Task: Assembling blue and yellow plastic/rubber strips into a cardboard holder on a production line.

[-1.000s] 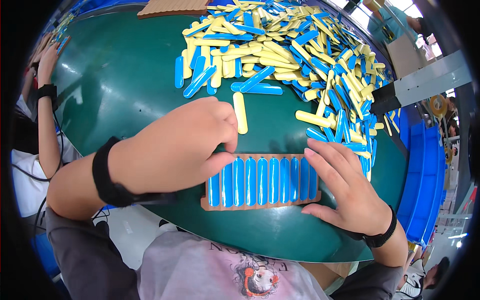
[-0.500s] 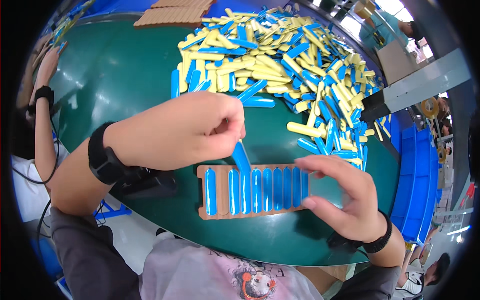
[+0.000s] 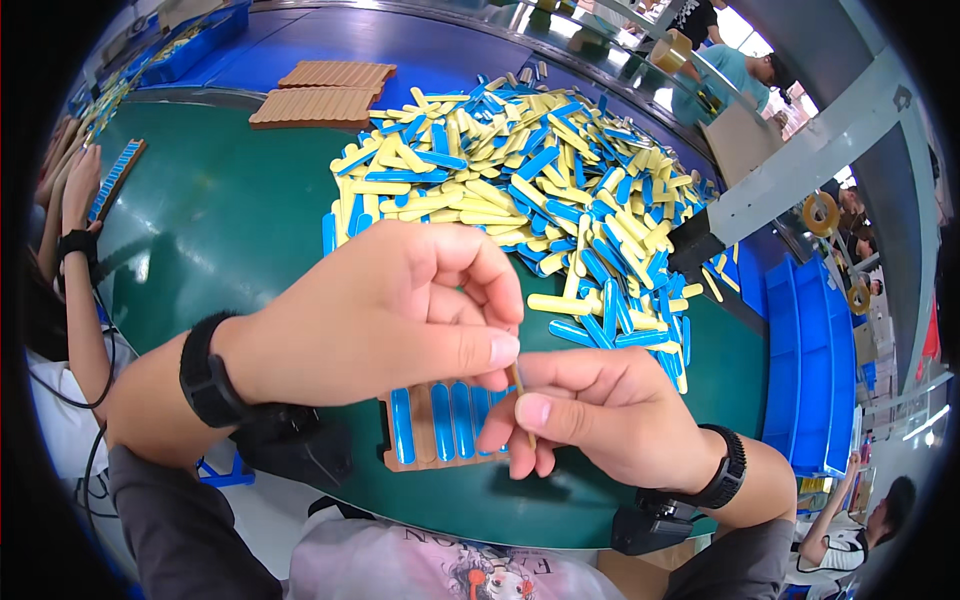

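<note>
My left hand (image 3: 400,310) and my right hand (image 3: 610,410) meet above the tray, each pinching a thin strip (image 3: 517,380) between thumb and fingers. The strip is seen edge-on, as a narrow yellow-brown line; its faces are hidden. Beneath the hands lies a brown grooved tray (image 3: 421,430) with blue round-ended strips (image 3: 441,425) lying side by side in its grooves. One groove near its left end holds no strip. My fingers cover the tray's right part. Beyond the hands rises a large heap of loose blue and yellow strips (image 3: 490,195).
Brown grooved trays (image 3: 310,108) lie at the back left of the green table (image 3: 200,230). At the far left, another person's hand (image 3: 82,185) is beside a filled tray (image 3: 115,180). A metal arm (image 3: 800,165) and blue bins (image 3: 808,370) stand on the right.
My left hand has raised its strip off the tray. My right hand has left the tray's right end and now pinches the strip too. The whole view has shifted slightly.
</note>
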`<state>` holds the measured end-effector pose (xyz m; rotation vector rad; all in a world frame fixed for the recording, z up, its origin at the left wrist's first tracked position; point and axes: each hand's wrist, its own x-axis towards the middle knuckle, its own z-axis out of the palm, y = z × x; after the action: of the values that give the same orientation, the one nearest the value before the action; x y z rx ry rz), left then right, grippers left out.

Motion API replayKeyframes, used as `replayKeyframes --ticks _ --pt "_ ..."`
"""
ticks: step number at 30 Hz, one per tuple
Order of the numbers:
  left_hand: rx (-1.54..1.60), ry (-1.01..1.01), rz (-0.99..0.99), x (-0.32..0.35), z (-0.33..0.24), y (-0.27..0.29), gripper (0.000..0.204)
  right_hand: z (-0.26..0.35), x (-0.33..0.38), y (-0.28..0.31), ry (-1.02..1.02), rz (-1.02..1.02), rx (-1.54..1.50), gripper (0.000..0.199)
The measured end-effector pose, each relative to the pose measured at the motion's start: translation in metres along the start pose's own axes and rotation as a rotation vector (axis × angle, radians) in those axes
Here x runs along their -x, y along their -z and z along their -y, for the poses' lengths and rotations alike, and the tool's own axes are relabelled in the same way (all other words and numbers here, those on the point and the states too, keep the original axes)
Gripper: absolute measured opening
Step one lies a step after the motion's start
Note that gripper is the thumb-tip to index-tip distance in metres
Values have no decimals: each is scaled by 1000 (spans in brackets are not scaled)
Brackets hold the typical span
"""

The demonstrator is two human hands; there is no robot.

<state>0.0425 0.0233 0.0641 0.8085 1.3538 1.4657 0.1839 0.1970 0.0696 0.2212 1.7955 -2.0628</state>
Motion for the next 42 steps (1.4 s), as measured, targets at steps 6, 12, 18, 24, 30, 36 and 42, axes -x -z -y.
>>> replayKeyframes --ticks 6,12,18,24,30,36,42 --pt "11 -23 31 4 2 -3 15 -3 2 0 -22 74 -120 29" --pt "-11 -26 23 8 11 -2 16 -8 3 -4 -30 85 -156 30" --pt "74 6 28 11 20 14 15 -24 6 -20 566 -201 424 50" --pt "167 164 186 10 29 22 17 -35 12 -30 1031 -263 1353 40" --pt "-576 -232 -128 3 52 50 21 -78 -10 -55 993 -293 1499 38" --pt "-517 -168 -173 -3 68 68 19 -91 -19 -46 844 -254 1401 26" --pt "-465 -133 -151 -3 73 72 17 -86 -19 -50 655 -272 1280 35"
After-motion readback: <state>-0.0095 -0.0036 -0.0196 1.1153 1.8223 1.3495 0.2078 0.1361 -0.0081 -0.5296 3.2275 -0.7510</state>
